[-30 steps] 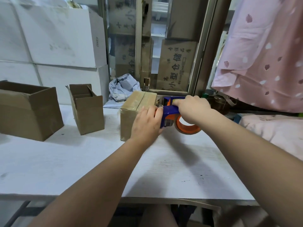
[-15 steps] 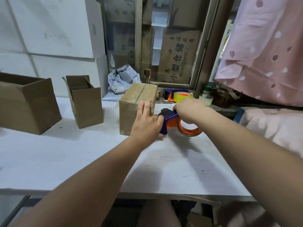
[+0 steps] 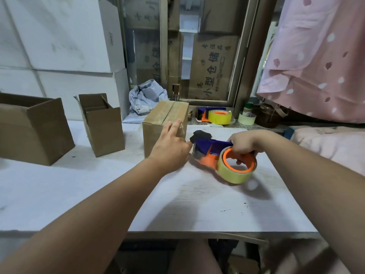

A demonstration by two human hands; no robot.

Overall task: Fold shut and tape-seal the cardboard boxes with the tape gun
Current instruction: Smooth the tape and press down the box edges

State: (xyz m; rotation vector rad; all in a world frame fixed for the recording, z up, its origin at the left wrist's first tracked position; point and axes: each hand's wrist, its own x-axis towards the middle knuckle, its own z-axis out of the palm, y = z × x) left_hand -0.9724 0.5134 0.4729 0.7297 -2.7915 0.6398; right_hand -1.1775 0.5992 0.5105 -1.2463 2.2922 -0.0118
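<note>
right grip holds tape gun, box beside

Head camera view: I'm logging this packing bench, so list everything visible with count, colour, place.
sealed box: 1, brown, table centre
large open box: 1, brown, table left
small open box: 1, brown, between those two
tape gun: 1, blue-orange, yellowish roll, right of sealed box
spare tape dispenser: 1, blue-orange, sill behind
tape roll: 1, pale, sill
cartons: several, white, stacked back left
crumpled bag: 1, grey-blue, behind sealed box
pink cloth: 1, hanging right
table: 1, white
left hand: fingers straight, at sealed box
right hand: grips tape gun
</note>
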